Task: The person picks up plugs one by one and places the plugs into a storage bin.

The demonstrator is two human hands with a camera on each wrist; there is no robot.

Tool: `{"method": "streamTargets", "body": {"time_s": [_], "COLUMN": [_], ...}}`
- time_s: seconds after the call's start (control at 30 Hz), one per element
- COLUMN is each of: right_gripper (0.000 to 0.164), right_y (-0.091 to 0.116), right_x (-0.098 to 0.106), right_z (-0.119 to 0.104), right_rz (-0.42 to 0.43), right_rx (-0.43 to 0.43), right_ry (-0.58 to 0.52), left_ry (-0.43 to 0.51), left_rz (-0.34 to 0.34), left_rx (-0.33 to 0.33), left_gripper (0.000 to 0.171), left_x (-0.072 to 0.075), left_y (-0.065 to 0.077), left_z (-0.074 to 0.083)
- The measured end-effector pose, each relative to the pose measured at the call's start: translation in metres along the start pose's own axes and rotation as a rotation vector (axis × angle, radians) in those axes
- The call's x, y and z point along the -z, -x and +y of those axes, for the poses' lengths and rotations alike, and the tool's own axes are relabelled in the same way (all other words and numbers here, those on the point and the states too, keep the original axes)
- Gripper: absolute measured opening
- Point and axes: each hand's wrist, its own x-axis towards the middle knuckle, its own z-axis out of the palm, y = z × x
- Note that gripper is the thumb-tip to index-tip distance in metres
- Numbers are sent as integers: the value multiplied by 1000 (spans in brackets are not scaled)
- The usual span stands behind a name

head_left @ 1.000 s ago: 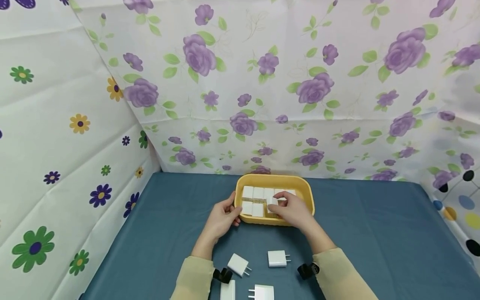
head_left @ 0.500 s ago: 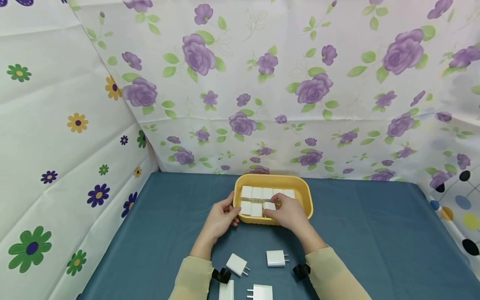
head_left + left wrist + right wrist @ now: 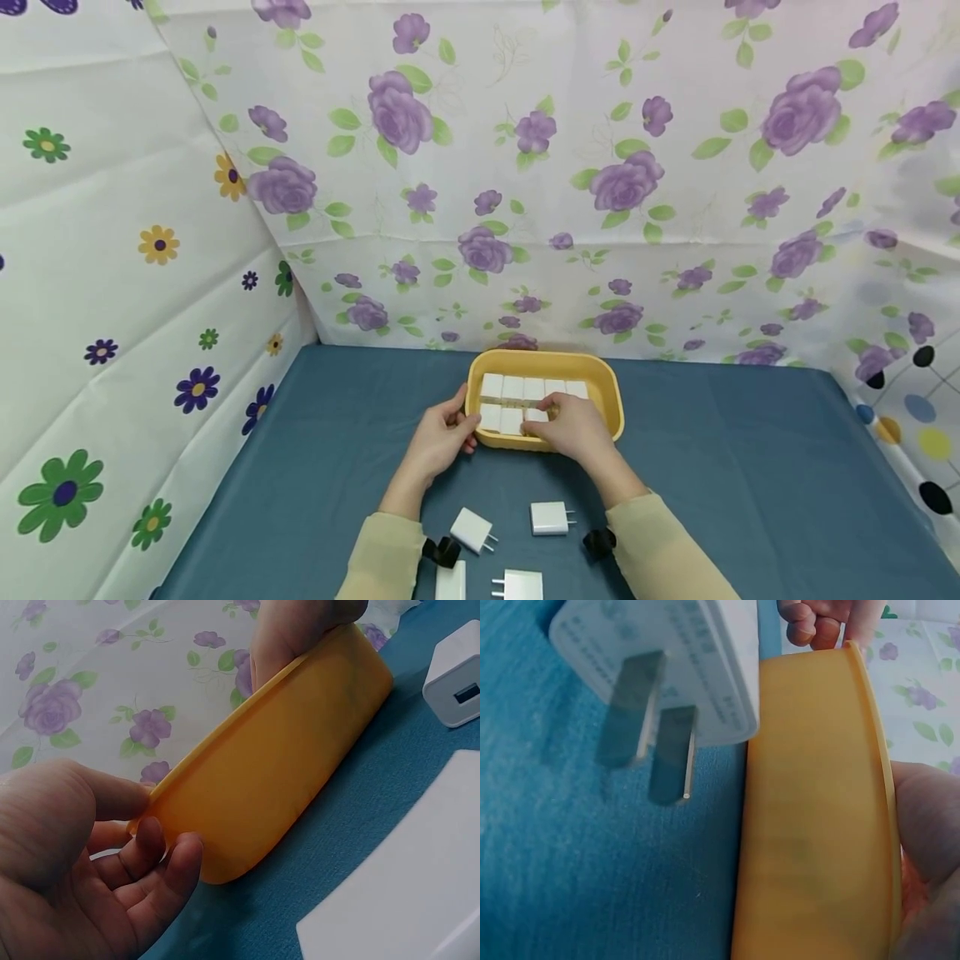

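A yellow plastic basket (image 3: 617,408) stands on the table, with white plug chargers (image 3: 513,388) set in two rows inside it. My left hand (image 3: 437,435) grips the basket's left end, thumb at the rim; the left wrist view shows its fingertips (image 3: 185,855) against the outer wall. Over the front side reaches my right hand (image 3: 576,428), pinching a white charger (image 3: 536,415) low in the front row, to the right of two others. In the right wrist view the basket's wall hides this charger and most of the right hand (image 3: 930,847).
Nearer the person, several loose white chargers lie on the blue cloth (image 3: 300,500): one tilted charger (image 3: 472,530), one by the right wrist (image 3: 549,518), and others at the bottom edge, such as this charger (image 3: 522,585). A flowered sheet (image 3: 487,208) hangs behind the basket.
My right hand has lowered the charger into the front row and shifted slightly left, beside the two there. The left hand has kept its place on the basket.
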Motion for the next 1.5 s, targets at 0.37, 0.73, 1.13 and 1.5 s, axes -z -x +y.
{"method": "streamTargets", "body": {"time_s": [0.37,0.73,1.13,1.5], "right_gripper": [39,36,14,17], "right_y": [1,3,12,21], "right_x": [1,-3,6,13], "right_z": [3,6,27,44], "right_rz": [22,71,158,182], "right_rx": [24,68,234,354], "right_ry": [2,-35,-632,-998], "left_ry": [5,7,14,13], "left_rz": [-5,-8,-2,-6], "left_rx": [-4,-11,-12,-22], "left_gripper": [66,67,67,67], "left_x": [-2,-1,-1,-2], "left_y": [1,0,-2,-2], "left_z": [0,-2,0,-3]}}
